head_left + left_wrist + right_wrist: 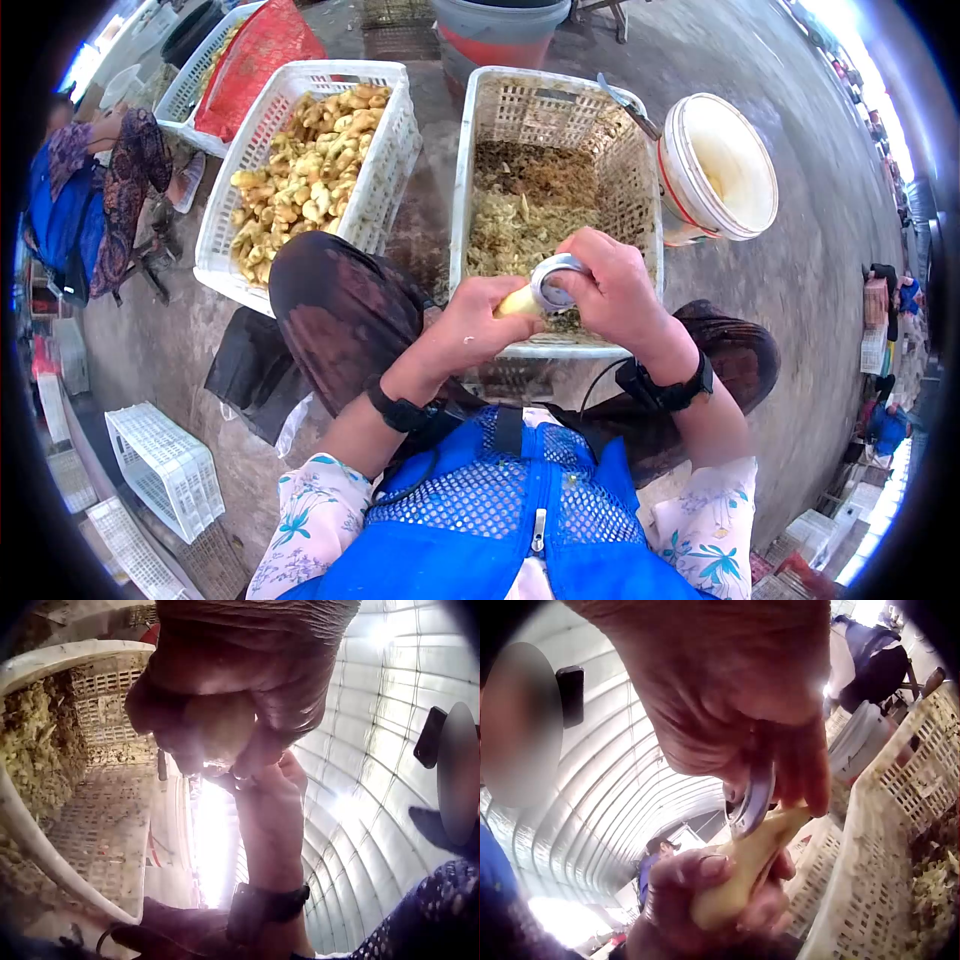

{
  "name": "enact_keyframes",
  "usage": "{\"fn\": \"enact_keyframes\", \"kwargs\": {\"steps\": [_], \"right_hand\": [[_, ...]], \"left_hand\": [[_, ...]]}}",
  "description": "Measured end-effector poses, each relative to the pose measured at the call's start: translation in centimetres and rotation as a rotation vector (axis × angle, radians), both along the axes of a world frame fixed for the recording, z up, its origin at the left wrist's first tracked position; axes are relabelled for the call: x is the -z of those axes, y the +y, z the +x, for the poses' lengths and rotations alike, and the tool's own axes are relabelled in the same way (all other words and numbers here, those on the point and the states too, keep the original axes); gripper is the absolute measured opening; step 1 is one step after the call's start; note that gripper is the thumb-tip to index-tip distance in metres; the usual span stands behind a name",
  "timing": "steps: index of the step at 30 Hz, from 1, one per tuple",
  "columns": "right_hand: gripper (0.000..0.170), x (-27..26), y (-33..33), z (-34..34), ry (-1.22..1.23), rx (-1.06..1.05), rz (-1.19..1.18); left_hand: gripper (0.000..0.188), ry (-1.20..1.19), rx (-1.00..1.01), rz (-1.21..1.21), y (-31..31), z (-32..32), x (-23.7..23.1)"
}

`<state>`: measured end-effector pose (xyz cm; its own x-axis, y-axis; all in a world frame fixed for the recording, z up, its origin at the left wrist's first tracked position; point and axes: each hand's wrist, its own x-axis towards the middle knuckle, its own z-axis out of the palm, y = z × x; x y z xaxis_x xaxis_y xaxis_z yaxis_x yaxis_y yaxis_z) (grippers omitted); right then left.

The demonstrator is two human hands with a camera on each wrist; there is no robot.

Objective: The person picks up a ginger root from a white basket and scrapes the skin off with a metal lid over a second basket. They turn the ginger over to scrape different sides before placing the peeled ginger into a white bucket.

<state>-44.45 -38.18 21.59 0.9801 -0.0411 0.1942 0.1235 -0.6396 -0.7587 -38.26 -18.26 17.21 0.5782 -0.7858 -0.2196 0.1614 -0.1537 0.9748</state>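
Note:
My left hand [468, 328] grips a pale yellow piece of ginger [517, 302], seen closer in the right wrist view, where the ginger [739, 881] lies between thumb and fingers. In my right hand [618, 298] is a ring-shaped metal scraper [551, 284], its edge right at the ginger's upper end. Both hands are close together over the near part of a white crate [458, 200] holding brown and yellowish peelings [515, 225]. The left wrist view shows the ginger mostly covered by my left fingers.
A white crate [400, 150] of ginger pieces [315, 175] stands to the left. A white bucket [720, 165] is right of the peelings crate, a knife-like tool [630, 108] at the crate's corner. Farther left are a red mesh bag [262, 62] and a seated person [85, 205].

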Motion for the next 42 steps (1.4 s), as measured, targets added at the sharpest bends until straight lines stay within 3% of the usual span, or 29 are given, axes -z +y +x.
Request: {"fn": "enact_keyframes", "kwargs": {"steps": [6, 9, 11, 12, 15, 16, 19, 24, 26, 28, 31, 32, 35, 36, 39, 40, 42], "right_hand": [[0.019, 1.5, -0.7, 1.0, -0.071, 0.105, -0.022], [0.02, 2.6, -2.6, 1.9, -0.134, 0.32, -0.15], [0.021, 2.7, -4.8, 1.8, 0.004, 0.42, 0.23], [0.022, 2.6, -5.2, 1.7, 0.08, 0.465, 0.421], [0.021, 1.5, -5.1, 0.6, 0.001, 0.357, 0.073], [0.015, 0.8, -4.2, 0.5, 0.027, 0.338, 0.147], [0.011, 1.8, -3.3, 0.3, 0.056, 0.296, 0.332], [0.012, 2.2, -1.0, 0.1, 0.078, 0.167, 0.36], [0.013, 2.8, -1.5, 0.1, 0.064, 0.15, 0.187], [0.016, 2.7, -1.8, 0.6, 0.034, 0.157, 0.101], [0.017, 4.5, -3.7, 1.4, -0.077, 0.329, -0.09], [0.019, 4.6, -5.1, 1.6, -0.037, 0.438, -0.026], [0.018, 3.3, -6.6, 1.1, 0.038, 0.403, 0.003], [0.017, 1.9, -5.0, 0.9, 0.066, 0.354, 0.11], [0.016, 1.8, -1.2, 0.9, -0.024, 0.146, 0.316], [0.016, 1.9, -1.2, 1.0, -0.009, 0.143, 0.205], [0.016, 3.3, -3.3, 1.5, -0.036, 0.331, 0.022]], "left_hand": [[0.034, 0.032, 0.014, 0.067, 0.0, 0.4, 0.1], [0.038, 0.084, -0.015, 0.015, 0.2, 0.6, 0.3], [0.041, 0.165, -0.057, -0.055, 0.8, 0.5, 0.9], [0.039, 0.123, -0.096, -0.037, 0.7, 0.6, 0.3], [0.034, -0.389, -0.108, -0.002, -0.2, 0.3, 1.7], [0.034, -0.569, -0.203, -0.057, -0.6, 0.0, 2.4], [0.044, -0.882, -0.204, 0.001, -0.8, 0.1, 2.9], [0.044, -1.006, -0.171, 0.069, -1.4, -0.4, 2.9], [0.045, -1.049, -0.166, 0.073, -1.3, -0.4, 2.8], [0.044, -1.044, -0.155, 0.092, -1.3, -0.5, 3.0], [0.041, -1.047, -0.158, 0.072, -1.0, -0.7, 2.5], [0.04, -1.049, -0.162, 0.059, -0.8, -0.6, 2.3], [0.039, -1.037, -0.195, 0.035, -0.7, 0.1, 2.6], [0.037, -1.039, -0.206, 0.03, -1.0, 0.0, 2.5], [0.031, -0.924, -0.222, -0.021, -1.3, -0.1, 2.6], [0.03, -0.763, -0.194, -0.013, -1.2, -0.1, 2.3], [0.029, -0.443, -0.14, 0.006, -0.5, -0.1, 1.3]]}}
